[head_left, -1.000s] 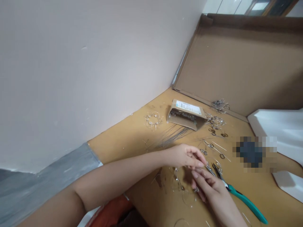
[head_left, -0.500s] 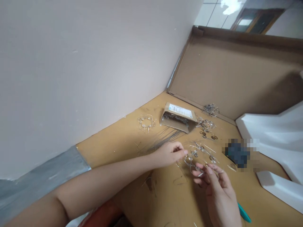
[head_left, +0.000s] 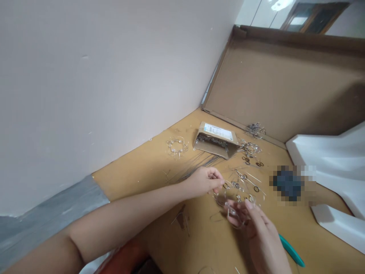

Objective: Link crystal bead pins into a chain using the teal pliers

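In my right hand [head_left: 264,236] is a wire ring with clear beads [head_left: 232,213], held between thumb and curled fingers. Loose silvery wire ends stick out around it. My left hand [head_left: 205,182] is closed in a pinch at the ring's far left side, fingertips on what looks like a thin wire [head_left: 226,181]; the exact hold is too fine to make out. Beyond the hands, dark small rings [head_left: 256,189] and straight wire pieces [head_left: 253,177] lie on the brown surface. A green-handled tool [head_left: 292,251] is partly hidden behind my right hand.
A small open cardboard box [head_left: 215,142] with clear beads inside lies ahead, grey wires [head_left: 196,163] before it. Another beaded wire ring [head_left: 176,145] is at its left. Wire-and-bead piles [head_left: 251,148] sit right, near white foam [head_left: 319,152] and a cardboard wall [head_left: 285,83].
My right hand has turned and shifted slightly left and down with the beaded ring, uncovering more of the green handle. My left hand has moved slightly left, still pinching.
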### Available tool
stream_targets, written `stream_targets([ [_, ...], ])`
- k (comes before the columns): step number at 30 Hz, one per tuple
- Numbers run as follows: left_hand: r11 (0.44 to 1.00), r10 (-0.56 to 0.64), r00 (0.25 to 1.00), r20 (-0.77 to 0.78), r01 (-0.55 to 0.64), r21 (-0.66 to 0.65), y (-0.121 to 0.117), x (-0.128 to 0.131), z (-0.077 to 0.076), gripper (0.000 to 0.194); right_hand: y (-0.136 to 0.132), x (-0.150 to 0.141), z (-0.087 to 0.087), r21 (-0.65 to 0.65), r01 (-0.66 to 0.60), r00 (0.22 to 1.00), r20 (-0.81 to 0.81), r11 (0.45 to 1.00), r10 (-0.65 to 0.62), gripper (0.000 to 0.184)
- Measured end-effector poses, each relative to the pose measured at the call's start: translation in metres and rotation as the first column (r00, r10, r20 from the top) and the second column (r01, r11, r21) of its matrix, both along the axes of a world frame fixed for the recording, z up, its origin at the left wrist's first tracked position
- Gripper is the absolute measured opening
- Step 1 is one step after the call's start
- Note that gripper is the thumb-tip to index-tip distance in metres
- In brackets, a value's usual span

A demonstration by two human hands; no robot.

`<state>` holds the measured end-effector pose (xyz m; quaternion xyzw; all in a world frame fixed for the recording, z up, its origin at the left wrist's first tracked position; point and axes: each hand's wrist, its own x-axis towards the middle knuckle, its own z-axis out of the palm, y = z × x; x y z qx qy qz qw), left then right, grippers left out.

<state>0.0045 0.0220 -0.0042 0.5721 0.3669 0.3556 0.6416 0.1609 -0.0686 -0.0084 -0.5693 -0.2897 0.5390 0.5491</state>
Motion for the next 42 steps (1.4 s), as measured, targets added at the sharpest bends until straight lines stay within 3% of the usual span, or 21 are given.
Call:
stream_targets([
  [5, 0.994, 0.005, 0.995, -0.095, 0.005, 0.110, -0.0007, -0.0039, 0.0061, 0.010, -0.0015, -0.0007, 0.0036, -0.034, -0.042, 0.996, 0.075, 0.999, 0.045, 0.053],
  [11, 0.986, -0.004, 0.991, -0.134, 0.026, 0.167, -0.0033, -0.0044, 0.0067, 0.012, -0.0020, -0.0060, 0.0048, 0.029, -0.065, 0.985, 0.160, 0.997, 0.060, 0.039],
  [19, 0.960, -0.017, 0.983, -0.182, 0.067, 0.272, -0.0037, -0.0073, 0.0051, 0.015, -0.0032, -0.0032, 0.0036, 0.024, -0.069, 0.985, 0.158, 0.997, 0.065, 0.039],
  [42, 0.928, -0.013, 0.975, -0.221, 0.094, 0.361, -0.0031, -0.0079, 0.0082, 0.017, -0.0011, -0.0033, 0.0041, 0.037, -0.051, 0.979, 0.198, 0.998, 0.043, 0.037],
])
